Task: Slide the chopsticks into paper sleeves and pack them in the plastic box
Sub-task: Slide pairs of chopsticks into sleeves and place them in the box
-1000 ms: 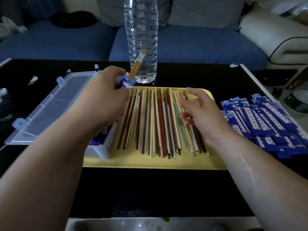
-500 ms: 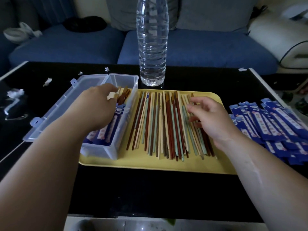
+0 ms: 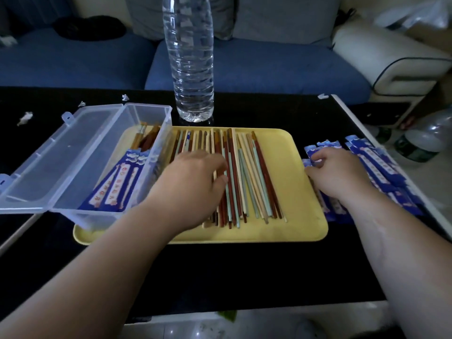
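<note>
Chopsticks (image 3: 247,172) lie loose in a row on the yellow tray (image 3: 300,192), mid worktop (image 3: 244,270), within reach of both hands. The left grip (image 3: 193,179) curls onto them; I cannot tell whether it has pinched one. The right grip (image 3: 340,174) pinches the paper sleeves (image 3: 381,162) piled by the right edge. The plastic box (image 3: 161,118) sits open on the tray's left end, ready for packing.

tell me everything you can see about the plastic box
The box is clear plastic, long and rectangular. Its hinged lid is thrown open to the left and has two latch tabs on its outer edge. The box sits on the left end of the yellow tray, with the lid out over the black table. Inside lie chopsticks in blue sleeves, their bare ends pointing away. Neither the left hand nor the right hand touches it.
</note>
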